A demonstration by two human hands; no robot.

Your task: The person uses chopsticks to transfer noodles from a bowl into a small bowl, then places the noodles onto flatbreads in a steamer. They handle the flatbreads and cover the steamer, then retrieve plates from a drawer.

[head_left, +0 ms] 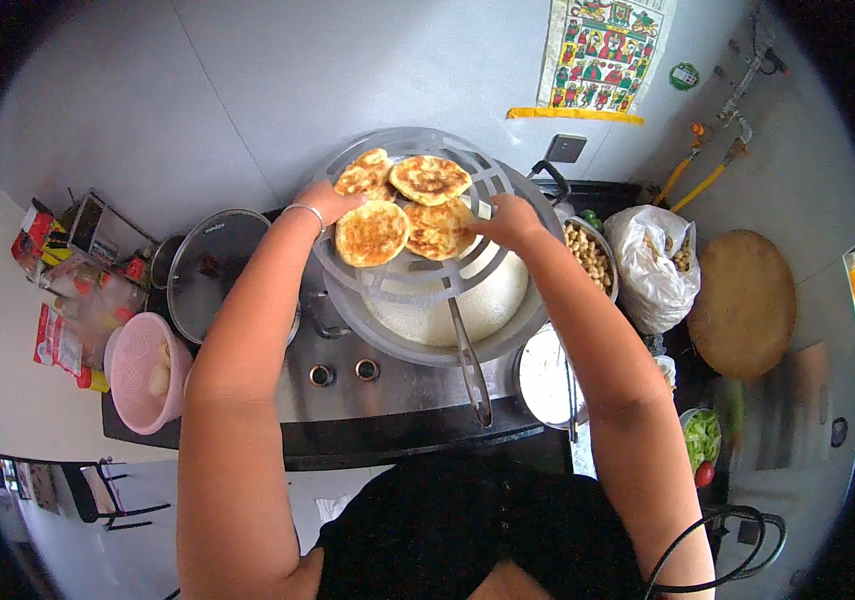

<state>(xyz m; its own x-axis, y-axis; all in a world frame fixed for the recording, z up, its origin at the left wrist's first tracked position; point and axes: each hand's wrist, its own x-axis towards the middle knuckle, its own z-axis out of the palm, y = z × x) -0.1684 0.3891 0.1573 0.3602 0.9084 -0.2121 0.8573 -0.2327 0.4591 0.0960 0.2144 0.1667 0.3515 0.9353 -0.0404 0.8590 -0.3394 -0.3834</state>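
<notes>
1. Closest in, under both forearms: a black-fronted stove with a steel top and two small round knobs. A long metal ladle handle sticks out toward the body from the pot below the hands.
2. That big round metal pot sits right beneath the rack, pale whitish stuff inside, smooth rim.
3. Both hands hold a round grey plastic steamer rack with curved slots, tilted up over the pot. Left hand, thin metal bangle on the wrist, is clamped on the rack's left edge; right hand pinches the right side, fingers closed on it.
4. On the rack: four round flatbreads, golden with brown blistered spots, touching each other.
5. Left of the left hand: a glass pot lid, then a pink plastic colander farther out.
6. Right of the right hand: a bowl of pale round beans, a knotted white plastic bag, a round wooden board. Tight on both sides; open room is only the bare wall beyond the rack.
</notes>
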